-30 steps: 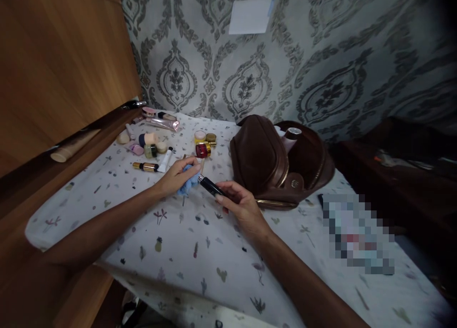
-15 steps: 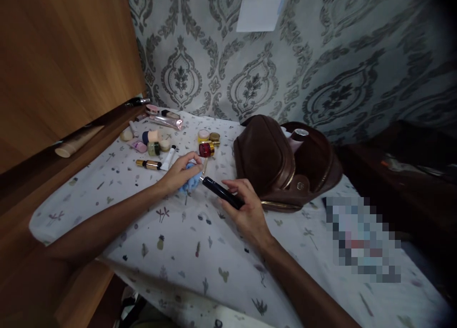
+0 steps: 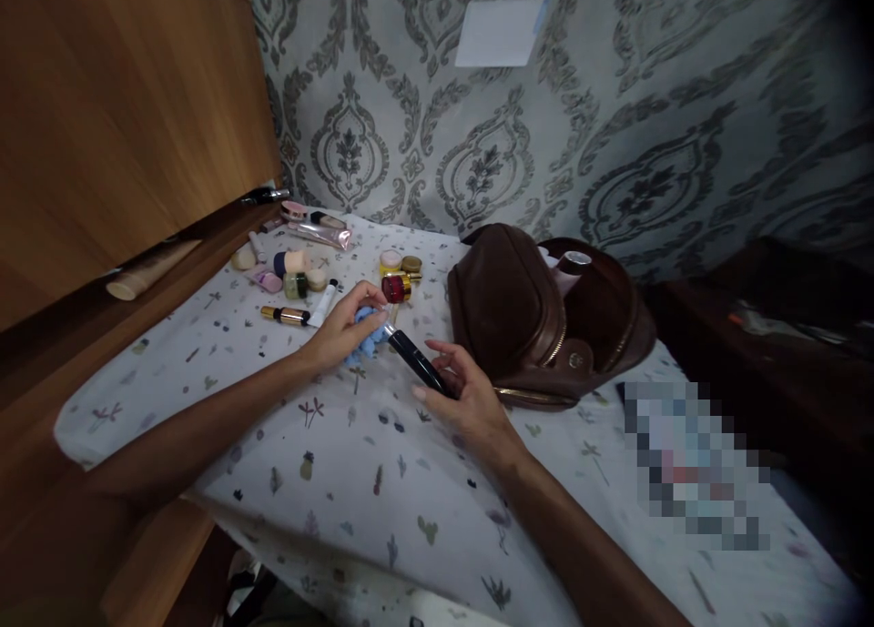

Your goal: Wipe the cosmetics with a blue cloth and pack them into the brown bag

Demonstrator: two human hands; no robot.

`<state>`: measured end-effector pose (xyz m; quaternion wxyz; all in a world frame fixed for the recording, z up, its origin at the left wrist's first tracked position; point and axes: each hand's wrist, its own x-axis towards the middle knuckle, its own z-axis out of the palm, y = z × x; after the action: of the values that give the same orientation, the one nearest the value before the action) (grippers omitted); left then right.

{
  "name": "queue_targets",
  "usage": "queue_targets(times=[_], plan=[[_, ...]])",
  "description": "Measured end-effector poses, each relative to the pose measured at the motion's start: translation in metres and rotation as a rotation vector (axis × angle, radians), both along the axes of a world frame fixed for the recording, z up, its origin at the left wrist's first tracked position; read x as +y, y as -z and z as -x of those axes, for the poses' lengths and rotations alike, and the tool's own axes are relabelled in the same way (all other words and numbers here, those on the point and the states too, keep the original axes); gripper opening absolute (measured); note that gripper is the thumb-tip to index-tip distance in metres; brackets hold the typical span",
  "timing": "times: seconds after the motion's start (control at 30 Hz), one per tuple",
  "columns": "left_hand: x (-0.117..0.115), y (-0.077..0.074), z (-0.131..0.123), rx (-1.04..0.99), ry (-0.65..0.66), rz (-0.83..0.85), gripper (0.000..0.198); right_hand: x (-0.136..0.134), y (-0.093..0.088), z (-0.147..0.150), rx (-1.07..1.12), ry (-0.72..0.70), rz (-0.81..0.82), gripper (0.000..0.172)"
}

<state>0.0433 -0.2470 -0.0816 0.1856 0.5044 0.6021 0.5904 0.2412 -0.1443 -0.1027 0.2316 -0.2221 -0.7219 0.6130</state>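
Note:
My right hand [image 3: 461,399] is closed around a slim black tube [image 3: 418,359] with a silver tip, held slanted above the patterned sheet [image 3: 382,481]. My left hand [image 3: 345,328] pinches a small blue cloth [image 3: 363,331] against that silver tip. Both hands hover just left of an open brown leather bag [image 3: 525,322], which has a white-capped bottle [image 3: 572,265] standing inside it.
Several cosmetics lie behind my hands: a red jar [image 3: 394,288], a gold-and-black tube [image 3: 283,315], a white tube [image 3: 322,303], a pink tube [image 3: 320,235] and small pots. A wooden cabinet [image 3: 116,126] rises at left, patterned wallpaper behind. A dark table [image 3: 765,336] stands at right.
My right hand has turned the black tube more upright and drawn it slightly toward the cloth; my left hand keeps the blue cloth at its tip.

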Motion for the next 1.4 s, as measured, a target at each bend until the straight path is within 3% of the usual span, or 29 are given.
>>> queue_targets(times=[0.1, 0.4, 0.63, 0.8, 1.13, 1.4], plan=[[-0.001, 0.001, 0.0, -0.022, 0.008, 0.017, 0.02, 0.003, 0.006, 0.001, 0.036, 0.042, -0.118, 0.054], [-0.002, -0.002, 0.001, -0.016, -0.001, -0.016, 0.024, 0.005, 0.008, 0.001, 0.073, 0.035, -0.086, 0.039], [-0.003, -0.002, -0.007, 0.166, -0.086, 0.097, 0.03, -0.001, 0.006, -0.004, 0.055, 0.11, -0.563, 0.024], [-0.003, 0.001, -0.007, 0.168, -0.077, 0.104, 0.026, -0.001, 0.008, -0.004, 0.066, 0.116, -0.664, 0.022], [-0.005, -0.004, -0.008, -0.005, -0.05, 0.069, 0.014, -0.003, 0.005, -0.005, 0.077, 0.07, -0.53, 0.021], [-0.007, -0.003, -0.01, -0.02, -0.023, 0.019, 0.018, -0.001, 0.007, -0.002, 0.087, 0.023, -0.238, 0.032]])
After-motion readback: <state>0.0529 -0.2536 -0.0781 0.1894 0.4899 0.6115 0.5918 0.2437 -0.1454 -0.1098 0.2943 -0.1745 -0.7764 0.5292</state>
